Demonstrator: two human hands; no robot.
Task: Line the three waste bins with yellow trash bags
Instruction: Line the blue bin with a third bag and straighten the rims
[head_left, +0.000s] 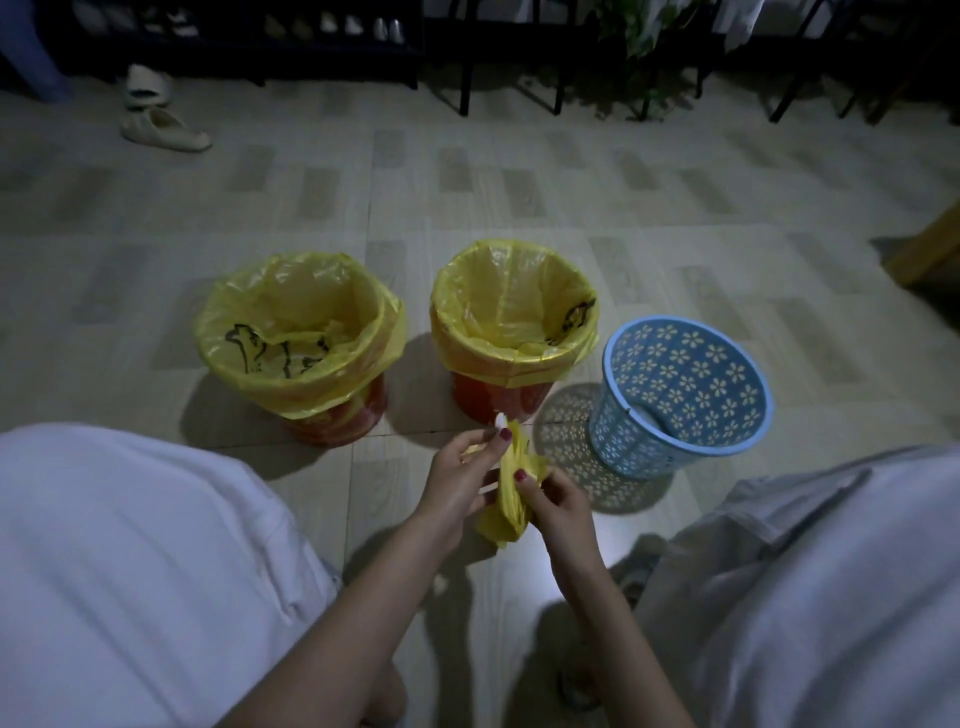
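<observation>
I see three bins standing in a row on the tiled floor (519, 197). I will use the middle bin (511, 332) as my landmark. It is orange and it has a yellow bag (514, 291) inside, folded over its rim. Left of the middle bin, a little apart, stands another orange bin (332, 415) with its own yellow liner (298, 332) over the rim. That liner has black marks printed on it. Right of the middle bin, just beside it, stands the blue bin (680, 395). It has small flower-shaped holes all over. It is tilted toward me, and it has no bag in it.

In front of the middle bin, closer to me, I see both hands. They hold one folded yellow bag (511, 499) between them, above the floor. The left hand (460, 483) is closed around the upper part of the folded bag, with the thumb and fingers pinching it. The right hand (558, 504) pinches it from the other side, fingers curled shut on the plastic. The nails are painted dark red.

Far behind the middle bin and to the left, a pair of pale shoes (161, 124) lies on the floor.
</observation>
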